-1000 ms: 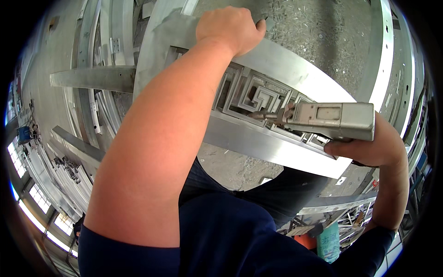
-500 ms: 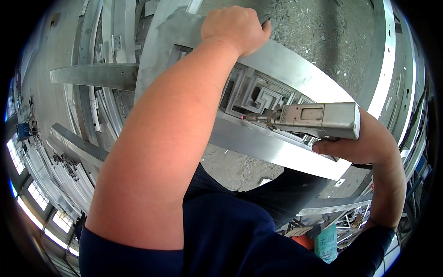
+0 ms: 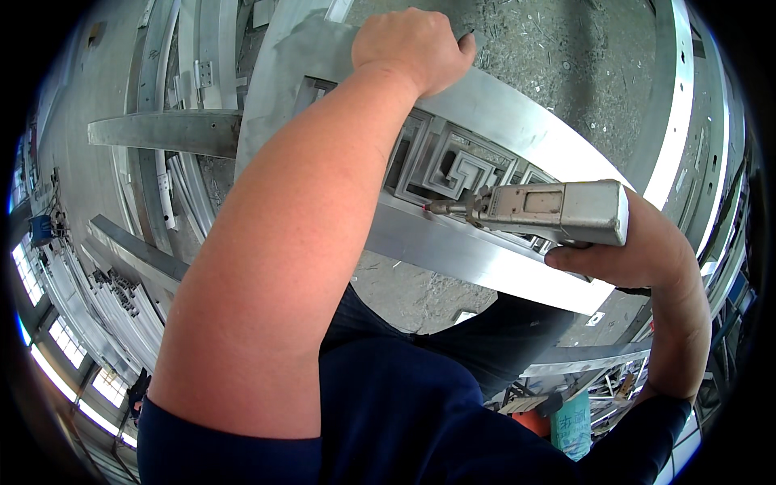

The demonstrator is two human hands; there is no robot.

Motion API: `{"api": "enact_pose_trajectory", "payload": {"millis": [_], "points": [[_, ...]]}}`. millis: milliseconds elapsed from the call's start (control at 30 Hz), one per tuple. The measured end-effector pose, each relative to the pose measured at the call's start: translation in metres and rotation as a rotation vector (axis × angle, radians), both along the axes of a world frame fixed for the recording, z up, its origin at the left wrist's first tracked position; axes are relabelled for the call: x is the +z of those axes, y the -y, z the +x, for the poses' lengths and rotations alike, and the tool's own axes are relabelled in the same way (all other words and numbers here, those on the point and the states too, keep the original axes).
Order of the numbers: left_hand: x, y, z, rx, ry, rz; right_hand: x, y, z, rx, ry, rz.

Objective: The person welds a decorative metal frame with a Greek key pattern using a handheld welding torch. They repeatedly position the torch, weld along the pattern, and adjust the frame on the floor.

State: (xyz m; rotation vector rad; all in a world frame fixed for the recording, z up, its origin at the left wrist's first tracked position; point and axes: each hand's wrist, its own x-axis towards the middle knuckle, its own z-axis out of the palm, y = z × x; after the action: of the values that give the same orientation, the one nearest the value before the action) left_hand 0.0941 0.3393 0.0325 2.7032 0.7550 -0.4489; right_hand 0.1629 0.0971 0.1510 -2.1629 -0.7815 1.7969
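**Holds and handling**

Head view: we saw the right hand [image 3: 634,257] wrapped around the boxy grey metal power tool [image 3: 558,212], above the silver lattice-filled metal frame [image 3: 501,260]. The left hand [image 3: 412,50] curled at its far edge, grip hidden. We judged the tool heavy, best held behind; the frame stiff, slippery. Blue bucket-like container [image 3: 40,231]: contents indiscernible.

Grey concrete floor [image 3: 566,73] at top is showing a scatter of small metal scraps, with a long bright rail [image 3: 676,113], holes along its face, running down the right side. Far left, a blue bucket [image 3: 39,230] is sitting above a bundle of pale metal profiles [image 3: 129,323], and bright windowpanes [image 3: 71,345] are glaring near the rim. Lower right, a teal package [image 3: 571,427] is lying just beside an orange-red object [image 3: 532,422], partly hidden.
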Motion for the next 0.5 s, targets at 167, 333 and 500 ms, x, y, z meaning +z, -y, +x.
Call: {"api": "enact_pose_trajectory", "payload": {"millis": [167,333,500], "points": [[0.006,-0.007,-0.013,-0.058,0.159,-0.317,0.001,0.005,-0.001,-0.072,0.006,-0.004],[0.034,0.003,-0.007,0.007,-0.065,-0.069,-0.001,0.003,-0.002,-0.088,-0.013,0.002],[0.034,-0.009,-0.007,0.022,-0.115,-0.399,-0.006,0.012,0.000,-0.075,0.026,0.069]]}}
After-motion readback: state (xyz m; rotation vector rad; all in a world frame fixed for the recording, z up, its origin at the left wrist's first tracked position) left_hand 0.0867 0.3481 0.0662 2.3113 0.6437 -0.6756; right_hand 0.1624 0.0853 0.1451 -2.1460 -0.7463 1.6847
